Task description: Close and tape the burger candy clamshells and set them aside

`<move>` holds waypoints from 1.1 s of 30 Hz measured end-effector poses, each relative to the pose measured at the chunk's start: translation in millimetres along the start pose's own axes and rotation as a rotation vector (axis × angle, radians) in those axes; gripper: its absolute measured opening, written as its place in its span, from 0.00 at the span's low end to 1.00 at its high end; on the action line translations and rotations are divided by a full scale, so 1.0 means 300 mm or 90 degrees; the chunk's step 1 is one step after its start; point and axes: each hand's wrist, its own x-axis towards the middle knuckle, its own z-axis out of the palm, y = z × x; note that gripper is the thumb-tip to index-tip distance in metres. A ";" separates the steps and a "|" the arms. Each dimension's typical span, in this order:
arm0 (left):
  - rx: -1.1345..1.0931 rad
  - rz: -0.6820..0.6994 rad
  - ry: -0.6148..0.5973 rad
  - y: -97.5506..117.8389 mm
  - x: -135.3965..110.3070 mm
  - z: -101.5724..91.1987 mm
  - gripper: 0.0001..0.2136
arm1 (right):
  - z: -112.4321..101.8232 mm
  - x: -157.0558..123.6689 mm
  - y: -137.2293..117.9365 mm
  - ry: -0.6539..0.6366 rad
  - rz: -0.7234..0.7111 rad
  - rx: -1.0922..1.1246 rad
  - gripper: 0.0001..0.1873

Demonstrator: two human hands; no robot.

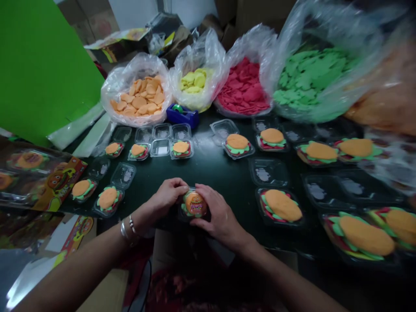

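Near the table's front edge sits a small clear plastic clamshell box with a toy burger inside and a printed label on its lid. My left hand, with bracelets on the wrist, pinches the box's upper left edge between thumb and bent fingers. Wrapped round the right side is my right hand, its fingers over the lid's edge and its thumb at the front. The lid looks closed over the burger. What lies under the fingertips is hidden.
Open clamshells with burgers stand around both sides. Behind are bags of orange discs, yellow pieces, red pieces and green pieces, plus a blue tape dispenser. A printed display box lies at left.
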 end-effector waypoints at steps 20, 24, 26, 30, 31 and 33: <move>-0.185 0.063 -0.049 -0.102 -0.034 -0.051 0.11 | -0.100 0.082 -0.061 -0.098 0.247 0.198 0.13; -0.201 0.039 -0.050 -0.099 -0.024 -0.055 0.11 | -0.098 0.096 -0.062 -0.105 0.292 0.258 0.15; -0.212 0.025 -0.042 -0.086 -0.006 -0.054 0.11 | -0.086 0.113 -0.049 -0.094 0.325 0.314 0.16; -0.261 -0.023 -0.034 -0.041 0.042 -0.037 0.13 | -0.054 0.144 -0.015 -0.016 0.417 0.490 0.19; -0.277 -0.029 -0.030 -0.033 0.049 -0.031 0.13 | -0.048 0.145 -0.009 0.008 0.434 0.533 0.20; -0.294 -0.023 -0.017 -0.027 0.049 -0.021 0.14 | -0.042 0.140 -0.001 0.054 0.444 0.591 0.21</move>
